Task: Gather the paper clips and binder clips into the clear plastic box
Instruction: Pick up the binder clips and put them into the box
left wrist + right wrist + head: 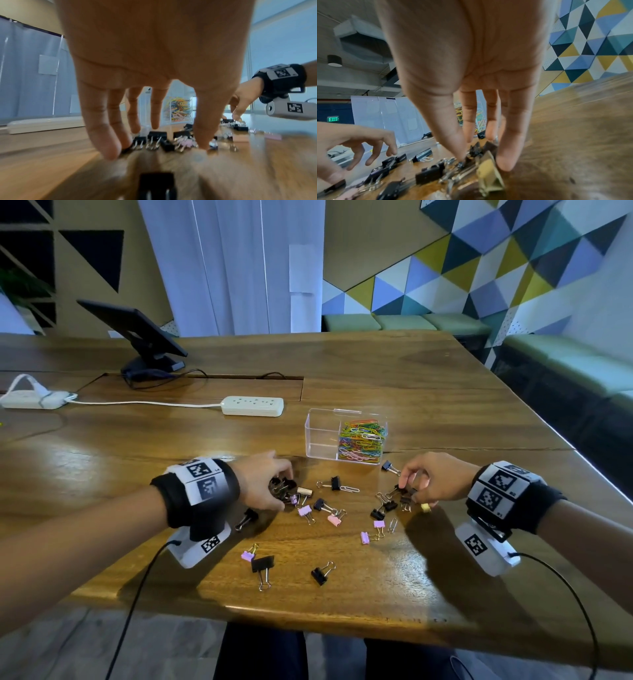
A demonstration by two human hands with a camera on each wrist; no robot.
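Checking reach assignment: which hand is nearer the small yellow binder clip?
Right. The right hand works directly over the small yellow binder clip, fingertips beside it; the left hand is across the scatter, on a heap of black clips.

A green sign (333, 119) is reading "EXIT" on the dark wall far behind the left hand (351, 146), seen from the right wrist cam. The wrist bands (202, 481) and the white cam housings (486, 546) below both wrists are showing black-and-white square code markers w/ tiny chars beside them, too small to read. No other text, brand or no. is showing legibly near either hand.
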